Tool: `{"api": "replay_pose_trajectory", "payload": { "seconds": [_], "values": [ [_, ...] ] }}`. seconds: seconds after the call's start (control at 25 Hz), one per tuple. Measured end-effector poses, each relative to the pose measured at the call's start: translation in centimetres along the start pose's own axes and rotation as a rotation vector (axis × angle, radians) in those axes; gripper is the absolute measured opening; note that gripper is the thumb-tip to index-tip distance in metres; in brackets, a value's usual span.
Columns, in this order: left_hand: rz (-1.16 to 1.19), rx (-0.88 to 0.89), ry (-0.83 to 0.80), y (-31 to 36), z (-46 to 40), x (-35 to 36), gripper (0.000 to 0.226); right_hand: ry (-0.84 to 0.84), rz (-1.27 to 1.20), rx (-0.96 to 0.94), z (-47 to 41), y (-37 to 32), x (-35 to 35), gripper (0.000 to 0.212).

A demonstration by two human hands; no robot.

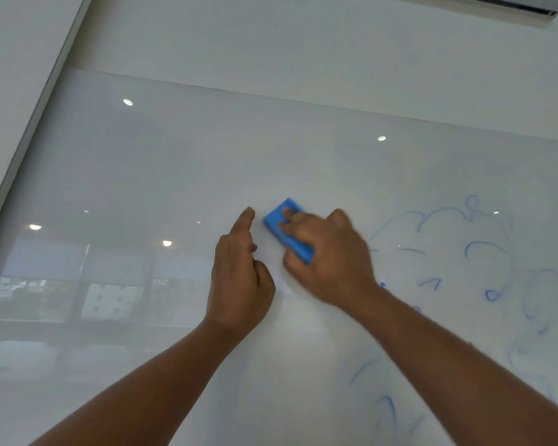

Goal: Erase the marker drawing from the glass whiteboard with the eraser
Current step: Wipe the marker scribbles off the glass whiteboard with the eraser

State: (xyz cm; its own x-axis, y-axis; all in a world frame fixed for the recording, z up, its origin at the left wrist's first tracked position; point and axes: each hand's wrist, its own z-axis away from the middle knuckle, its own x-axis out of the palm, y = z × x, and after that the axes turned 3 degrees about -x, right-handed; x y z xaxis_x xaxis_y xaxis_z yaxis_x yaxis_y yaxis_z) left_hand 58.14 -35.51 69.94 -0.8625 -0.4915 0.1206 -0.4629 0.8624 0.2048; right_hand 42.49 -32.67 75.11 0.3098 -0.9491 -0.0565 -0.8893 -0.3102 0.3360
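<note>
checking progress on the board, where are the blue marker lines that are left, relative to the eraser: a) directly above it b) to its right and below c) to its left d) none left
b: the blue marker lines lie right of and below the blue eraser held by the right hand; the glass whiteboard to its left shows only reflections.

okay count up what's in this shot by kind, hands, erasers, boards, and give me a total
Hands: 2, left hand and right hand
Erasers: 1, blue eraser under the right hand
Boards: 1, glass whiteboard, blue marker drawing partly left on it
Total: 4
</note>
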Motion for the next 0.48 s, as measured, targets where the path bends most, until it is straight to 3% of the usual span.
{"api": "replay_pose_trajectory", "payload": {
  "seconds": [0.12,0.16,0.32,0.36,0.48],
  "values": [
    [-0.027,0.032,-0.003,-0.1,0.3,0.1,0.079,0.108,0.024,0.371,-2.8,2.2,-1.7,0.04],
    [-0.031,0.05,0.004,-0.1,0.2,0.3,0.078,0.108,0.02,0.369,-3.5,1.1,-1.1,0.039],
    [-0.123,0.107,-0.012,-0.2,0.3,0.4,0.072,0.04,0.063,-0.008,2.1,-2.9,0.7,0.039],
    [-0.185,0.157,-0.028,-0.1,0.2,0.4,0.073,0.064,0.077,0.031,4.0,-1.2,-0.1,0.039],
    [-0.341,0.281,-0.081,0.4,0.6,0.9,0.072,0.227,0.043,0.408,5.7,3.2,-3.2,0.042]
  ]
}}
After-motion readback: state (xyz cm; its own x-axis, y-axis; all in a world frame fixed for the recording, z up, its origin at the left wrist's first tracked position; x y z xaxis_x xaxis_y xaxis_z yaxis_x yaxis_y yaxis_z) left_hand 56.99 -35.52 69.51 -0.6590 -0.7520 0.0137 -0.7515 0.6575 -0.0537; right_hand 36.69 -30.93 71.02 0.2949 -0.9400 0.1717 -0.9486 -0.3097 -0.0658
